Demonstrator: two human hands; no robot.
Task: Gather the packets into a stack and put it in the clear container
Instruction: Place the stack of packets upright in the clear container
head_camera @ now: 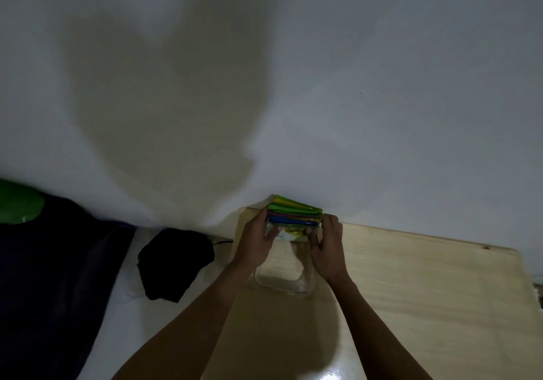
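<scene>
A stack of packets with green, yellow, pink and blue edges is held between both hands above the far end of a clear container. My left hand grips the stack's left side and my right hand grips its right side. The container stands on a pale wooden table, just in front of the stack; its far rim is hidden by my fingers and the packets. Whether the stack's bottom touches the container cannot be told.
A white wall rises right behind the table's far edge. Left of the table lie a black bundle with a cable, dark blue fabric and a green object on a white surface.
</scene>
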